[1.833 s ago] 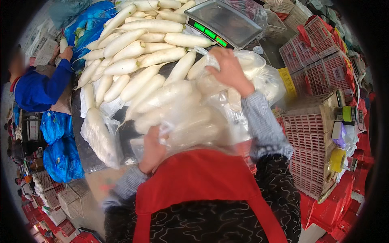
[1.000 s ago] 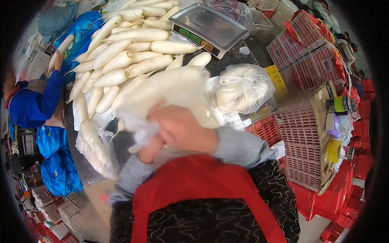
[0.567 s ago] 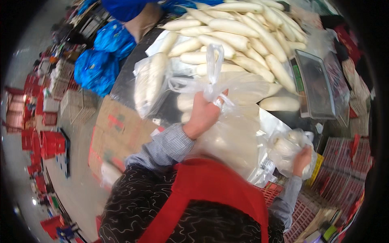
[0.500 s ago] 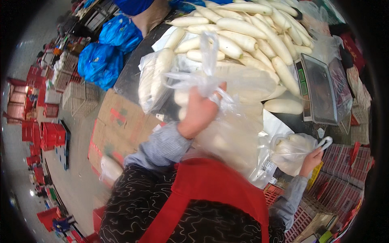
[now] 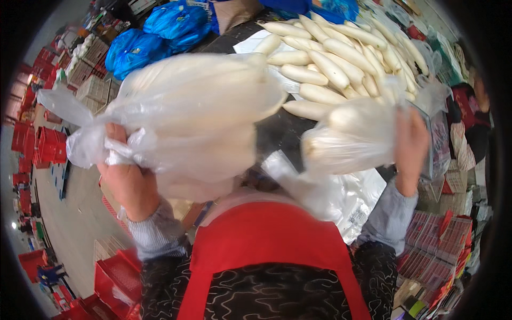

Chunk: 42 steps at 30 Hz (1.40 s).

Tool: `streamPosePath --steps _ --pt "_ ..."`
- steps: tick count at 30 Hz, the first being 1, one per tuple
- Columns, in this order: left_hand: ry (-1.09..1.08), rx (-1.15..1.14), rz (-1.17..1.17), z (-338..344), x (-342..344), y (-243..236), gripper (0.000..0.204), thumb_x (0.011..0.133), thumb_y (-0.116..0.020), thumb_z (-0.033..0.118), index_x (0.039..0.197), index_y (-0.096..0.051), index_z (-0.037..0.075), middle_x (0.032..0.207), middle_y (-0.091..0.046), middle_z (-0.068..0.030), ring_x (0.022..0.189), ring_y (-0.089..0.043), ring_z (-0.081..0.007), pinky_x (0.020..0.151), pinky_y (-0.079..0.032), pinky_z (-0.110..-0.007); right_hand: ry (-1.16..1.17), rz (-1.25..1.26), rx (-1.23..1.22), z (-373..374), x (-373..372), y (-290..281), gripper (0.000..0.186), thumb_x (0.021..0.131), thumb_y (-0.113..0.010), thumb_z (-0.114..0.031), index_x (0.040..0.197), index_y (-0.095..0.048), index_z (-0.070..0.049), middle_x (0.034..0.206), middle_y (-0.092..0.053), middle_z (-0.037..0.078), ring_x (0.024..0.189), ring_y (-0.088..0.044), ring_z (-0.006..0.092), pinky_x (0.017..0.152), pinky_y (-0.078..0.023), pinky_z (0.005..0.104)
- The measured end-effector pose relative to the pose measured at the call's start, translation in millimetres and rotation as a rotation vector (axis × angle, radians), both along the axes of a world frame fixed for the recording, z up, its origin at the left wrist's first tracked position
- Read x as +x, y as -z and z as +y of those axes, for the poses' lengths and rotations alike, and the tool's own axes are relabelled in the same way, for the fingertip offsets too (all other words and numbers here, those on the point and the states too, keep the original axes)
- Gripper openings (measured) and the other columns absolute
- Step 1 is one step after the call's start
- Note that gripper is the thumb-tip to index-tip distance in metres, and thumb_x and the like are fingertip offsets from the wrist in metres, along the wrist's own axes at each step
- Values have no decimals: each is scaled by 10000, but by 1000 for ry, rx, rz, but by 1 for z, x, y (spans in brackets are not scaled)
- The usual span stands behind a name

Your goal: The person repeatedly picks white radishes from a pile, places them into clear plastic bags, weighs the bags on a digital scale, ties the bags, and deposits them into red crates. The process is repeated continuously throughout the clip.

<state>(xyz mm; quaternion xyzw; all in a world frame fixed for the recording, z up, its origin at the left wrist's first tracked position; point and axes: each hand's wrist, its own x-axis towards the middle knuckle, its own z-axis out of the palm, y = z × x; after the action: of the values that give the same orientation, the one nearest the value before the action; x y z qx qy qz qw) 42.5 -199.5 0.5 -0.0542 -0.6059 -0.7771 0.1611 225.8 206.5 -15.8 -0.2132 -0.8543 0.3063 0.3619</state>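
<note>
On the left my left hand (image 5: pixel 128 181) is closed around the gathered neck of a large clear plastic bag of white radishes (image 5: pixel 192 106), which stretches sideways above the table. To the right, my right hand (image 5: pixel 412 149) grips a smaller plastic bag of white radishes (image 5: pixel 349 138); motion smears it a little. Beyond both bags lies a heap of loose white radishes (image 5: pixel 341 58) on the dark tabletop (image 5: pixel 277 136). A stack of flat white plastic bags (image 5: pixel 357 194) rests at the near edge, just in front of my red apron.
Blue plastic bags (image 5: pixel 176 24) stand at the far left. A scale (image 5: pixel 428 160) is partly hidden behind my right hand. Red crates (image 5: pixel 117 277) are at the lower left, and stacked crates (image 5: pixel 437 240) rise at the right. Another person (image 5: pixel 472 112) is at the right edge.
My left hand has carried the large bag to the left, off the table's middle. The right hand has raised the small bag up and inward. The view has shifted slightly.
</note>
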Motion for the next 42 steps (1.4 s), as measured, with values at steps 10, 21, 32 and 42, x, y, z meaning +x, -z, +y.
streamPosePath --steps 10,21,32,42 --pt "-462 -158 -242 -144 45 72 82 983 -528 148 1002 -566 78 917 -534 18 823 -521 -87 691 -466 -267 -408 -701 277 -56 -273 224 616 796 -697 -185 1387 -537 -123 1150 -649 259 1057 -625 386 953 -479 417" --pt "-1073 115 -598 -162 150 151 153 950 -616 148 995 -666 11 789 -608 -13 658 -533 -80 515 -380 -270 -719 -550 -443 -27 -332 230 389 935 -572 -135 1247 -556 97 1176 -634 177 1054 -584 270 961 -444 366" --pt "-1420 374 -646 -221 277 150 120 964 -607 145 962 -619 26 747 -561 6 594 -500 -80 477 -363 -275 -963 -444 -431 -277 -282 52 447 949 -608 -188 1263 -522 118 1171 -613 195 997 -626 242 862 -524 370" --pt "-1712 388 -425 -384 446 147 112 964 -606 132 1001 -621 27 797 -572 11 668 -516 -74 531 -398 -270 -1648 -267 -558 -654 -161 31 86 903 -632 -89 946 -584 -33 877 -597 40 784 -596 123 660 -497 280"
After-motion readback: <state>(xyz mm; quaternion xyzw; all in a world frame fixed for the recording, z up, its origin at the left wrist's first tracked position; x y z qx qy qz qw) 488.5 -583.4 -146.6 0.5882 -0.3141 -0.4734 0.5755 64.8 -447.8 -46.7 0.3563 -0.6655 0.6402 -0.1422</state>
